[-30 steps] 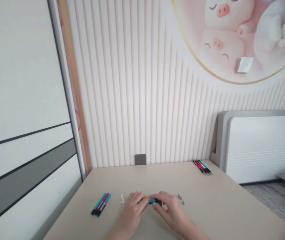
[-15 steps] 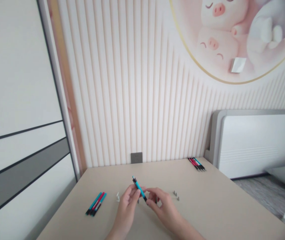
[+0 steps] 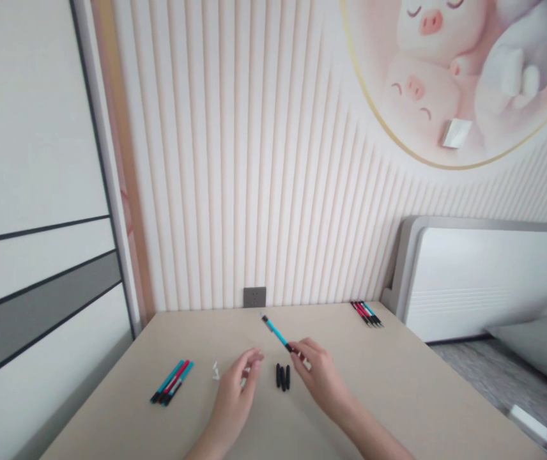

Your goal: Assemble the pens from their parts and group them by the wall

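Our right hand (image 3: pixel 319 377) pinches a teal pen (image 3: pixel 276 333) by its black end, the pen held above the desk (image 3: pixel 206 329) and angled toward the far edge. Our left hand (image 3: pixel 232 402) is half open; we cannot tell whether it holds anything. Black pen parts (image 3: pixel 282 377) lie between the hands, white bits (image 3: pixel 215 371) just left. Pens (image 3: pixel 171 382) lie near the left edge, more pens (image 3: pixel 366 313) by the far right corner.
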A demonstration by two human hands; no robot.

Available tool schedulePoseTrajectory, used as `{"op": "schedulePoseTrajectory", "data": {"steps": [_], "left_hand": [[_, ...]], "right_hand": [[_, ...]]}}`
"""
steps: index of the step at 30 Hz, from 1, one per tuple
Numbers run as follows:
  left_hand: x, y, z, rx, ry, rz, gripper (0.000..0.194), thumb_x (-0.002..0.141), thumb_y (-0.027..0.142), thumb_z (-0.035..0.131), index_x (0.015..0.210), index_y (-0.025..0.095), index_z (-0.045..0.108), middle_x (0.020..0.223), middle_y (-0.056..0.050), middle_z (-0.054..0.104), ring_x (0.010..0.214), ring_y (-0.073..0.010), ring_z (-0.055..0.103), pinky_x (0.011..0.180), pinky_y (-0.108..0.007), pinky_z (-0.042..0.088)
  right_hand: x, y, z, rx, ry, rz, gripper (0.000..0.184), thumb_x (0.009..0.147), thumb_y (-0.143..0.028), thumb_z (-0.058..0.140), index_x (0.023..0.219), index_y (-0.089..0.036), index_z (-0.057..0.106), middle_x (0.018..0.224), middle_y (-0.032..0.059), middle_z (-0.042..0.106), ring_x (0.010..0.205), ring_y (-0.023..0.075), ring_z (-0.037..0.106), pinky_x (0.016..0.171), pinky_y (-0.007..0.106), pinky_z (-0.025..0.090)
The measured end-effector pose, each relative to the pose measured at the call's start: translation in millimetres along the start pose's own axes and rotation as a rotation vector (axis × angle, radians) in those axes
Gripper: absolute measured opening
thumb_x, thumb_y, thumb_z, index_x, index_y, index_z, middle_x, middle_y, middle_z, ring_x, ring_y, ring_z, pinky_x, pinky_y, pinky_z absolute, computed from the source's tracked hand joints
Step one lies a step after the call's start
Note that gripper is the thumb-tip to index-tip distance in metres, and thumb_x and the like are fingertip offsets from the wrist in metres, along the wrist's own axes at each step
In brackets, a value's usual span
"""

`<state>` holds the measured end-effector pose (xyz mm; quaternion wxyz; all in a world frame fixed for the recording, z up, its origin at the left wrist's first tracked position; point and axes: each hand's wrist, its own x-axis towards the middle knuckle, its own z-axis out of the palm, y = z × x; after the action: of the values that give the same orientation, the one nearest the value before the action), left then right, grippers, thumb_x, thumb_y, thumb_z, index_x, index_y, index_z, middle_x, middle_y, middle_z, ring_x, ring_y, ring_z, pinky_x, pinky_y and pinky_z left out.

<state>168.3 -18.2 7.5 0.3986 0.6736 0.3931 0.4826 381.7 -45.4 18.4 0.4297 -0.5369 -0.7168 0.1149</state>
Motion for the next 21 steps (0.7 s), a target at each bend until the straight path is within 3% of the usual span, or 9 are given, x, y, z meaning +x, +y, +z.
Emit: {"op": "schedulePoseTrajectory", "data": {"steps": [4,7,9,14,18,21], "left_hand": [[-6.4,-1.8,2.9,0.311,-0.204,0.248,0.025,0.096,0.035,0.050,0.092,0.024,0.072,0.089,-0.007,0.072,0.090,-0.0242,0.065,0.094,-0.040,0.046],[-8.8,0.4,6.7,0.397,-0.270,0.296,0.025,0.098,0.029,0.046,0.091,0.023,0.070,0.089,-0.006,0.072,0.089,-0.0230,0.065,0.092,-0.039,0.046],[-9.2,2.3,8.1,0.429,-0.295,0.301,0.025,0.098,0.026,0.045,0.092,0.022,0.069,0.089,-0.006,0.072,0.090,-0.0231,0.065,0.088,-0.038,0.047],[-9.5,3.1,8.3,0.481,-0.342,0.297,0.026,0.098,0.024,0.044,0.091,0.021,0.069,0.089,-0.006,0.071,0.090,-0.0222,0.064,0.087,-0.038,0.047],[-10.0,0.8,7.8,0.491,-0.347,0.307,0.025,0.098,0.024,0.045,0.093,0.021,0.069,0.089,-0.006,0.071,0.090,-0.0216,0.063,0.087,-0.038,0.047],[-10.3,0.2,8.1,0.488,-0.341,0.321,0.024,0.098,0.023,0.044,0.093,0.021,0.068,0.087,-0.005,0.071,0.089,-0.0207,0.063,0.087,-0.038,0.048]], "right_hand": [[21.2,68.8,-53.6,-0.404,0.023,0.312,0.033,0.092,-0.022,0.046,0.113,-0.019,0.070,0.100,0.0096,0.070,0.090,0.0203,0.065,0.084,0.028,0.046],[25.8,118.0,-90.9,-0.525,0.037,0.481,0.034,0.089,-0.015,0.042,0.103,-0.011,0.073,0.098,0.0161,0.071,0.094,0.0239,0.066,0.083,0.030,0.045],[24.0,141.8,-104.7,-0.588,0.028,0.567,0.034,0.088,-0.012,0.042,0.093,-0.010,0.075,0.094,0.0185,0.071,0.091,0.0258,0.067,0.079,0.031,0.045],[20.7,173.9,-102.7,-0.677,0.012,0.668,0.033,0.089,-0.015,0.043,0.095,-0.011,0.076,0.101,0.0195,0.071,0.095,0.0259,0.067,0.079,0.031,0.045],[19.6,184.1,-93.6,-0.726,0.053,0.710,0.038,0.095,-0.021,0.038,0.107,-0.011,0.072,0.116,0.0213,0.065,0.104,0.0254,0.065,0.086,0.032,0.045],[13.8,186.4,-92.4,-0.745,0.071,0.737,0.039,0.096,-0.027,0.038,0.109,-0.010,0.071,0.116,0.0212,0.065,0.105,0.0267,0.064,0.087,0.033,0.045]]}}
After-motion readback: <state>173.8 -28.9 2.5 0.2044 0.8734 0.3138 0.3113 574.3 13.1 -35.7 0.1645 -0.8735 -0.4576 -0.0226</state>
